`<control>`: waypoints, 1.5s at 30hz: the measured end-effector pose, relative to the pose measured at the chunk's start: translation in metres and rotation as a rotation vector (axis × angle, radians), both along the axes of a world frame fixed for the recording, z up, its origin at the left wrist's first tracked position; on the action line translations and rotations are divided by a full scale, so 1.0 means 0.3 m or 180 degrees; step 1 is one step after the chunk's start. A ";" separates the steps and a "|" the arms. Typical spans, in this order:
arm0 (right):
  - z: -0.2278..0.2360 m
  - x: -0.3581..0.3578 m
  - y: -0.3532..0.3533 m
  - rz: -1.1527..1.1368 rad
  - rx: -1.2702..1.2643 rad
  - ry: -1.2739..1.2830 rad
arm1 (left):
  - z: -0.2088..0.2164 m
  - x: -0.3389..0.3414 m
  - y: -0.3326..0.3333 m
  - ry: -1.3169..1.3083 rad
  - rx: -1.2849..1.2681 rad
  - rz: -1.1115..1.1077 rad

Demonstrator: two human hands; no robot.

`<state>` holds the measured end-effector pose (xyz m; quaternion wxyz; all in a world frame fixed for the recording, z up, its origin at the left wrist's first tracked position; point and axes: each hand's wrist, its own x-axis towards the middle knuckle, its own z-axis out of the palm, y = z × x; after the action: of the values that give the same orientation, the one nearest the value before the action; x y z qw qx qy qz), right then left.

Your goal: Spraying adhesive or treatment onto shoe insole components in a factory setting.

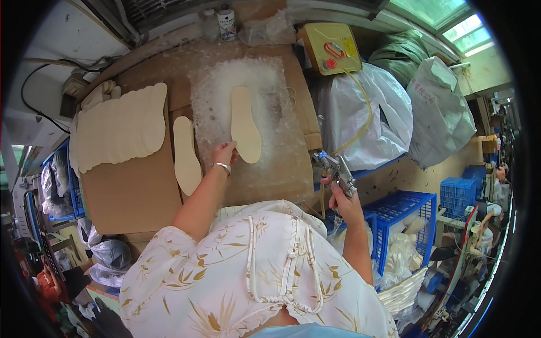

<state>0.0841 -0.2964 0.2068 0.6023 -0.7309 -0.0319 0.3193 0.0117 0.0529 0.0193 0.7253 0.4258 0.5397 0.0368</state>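
Note:
My left hand (224, 153), fingers closed, pinches the lower left edge of a cream insole (244, 121). This insole lies flat, heel away from me, on a plastic sheet (212, 100) coated with whitish residue. In my right hand (345, 201), off the table's right edge, is a metal spray gun (341, 176); its nozzle end is hard to make out. A second insole (186, 153) rests just left of the sheet. Farther left, a row of overlapping insoles (121, 128) is spread on brown cardboard (125, 194).
A yellow hose (367, 107) runs from a square yellow can (329, 48) toward the gun. White sacks (366, 115) stand to the right. Near my right arm are a blue crate (403, 217) and bagged pale pieces. A bottle (226, 23) stands at the back.

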 end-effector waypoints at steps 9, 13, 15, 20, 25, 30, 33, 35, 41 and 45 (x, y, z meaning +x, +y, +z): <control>0.041 -0.045 0.281 0.0767 0.0292 -0.0882 | -0.001 -0.079 -0.182 0.0103 -0.0620 -0.0212; 0.044 -0.028 0.380 0.0943 -0.0289 -0.1315 | -0.032 -0.101 -0.190 -0.0016 -0.0715 -0.0145; 0.053 -0.015 0.406 0.0728 -0.0449 -0.1464 | -0.048 -0.100 -0.184 -0.0335 -0.0948 -0.0179; 0.051 -0.049 0.414 0.0814 -0.0404 -0.1610 | -0.061 -0.103 -0.171 -0.0400 -0.1130 -0.0274; 0.047 -0.059 0.399 0.0531 -0.0472 -0.1582 | -0.057 -0.098 -0.171 -0.0331 -0.1056 -0.0404; 0.032 -0.088 0.404 0.0556 -0.0166 -0.1705 | -0.073 -0.097 -0.166 -0.0295 -0.0933 -0.0486; 0.051 -0.080 0.407 0.0462 -0.0432 -0.1585 | -0.070 -0.095 -0.168 -0.0314 -0.0942 -0.0449; 0.057 -0.082 0.398 0.0471 -0.0446 -0.1568 | -0.062 -0.092 -0.170 -0.0311 -0.0940 -0.0420; 0.072 -0.104 0.374 0.0643 -0.0424 -0.1605 | -0.063 -0.097 -0.170 -0.0281 -0.0895 -0.0384; 0.056 -0.103 0.340 0.0514 -0.0430 -0.1603 | -0.061 -0.096 -0.174 -0.0264 -0.0913 -0.0398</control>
<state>0.0532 -0.1945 0.2235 0.4980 -0.8209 -0.2174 0.1759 -0.0172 0.0006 0.0010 0.8012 0.3488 0.4815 -0.0683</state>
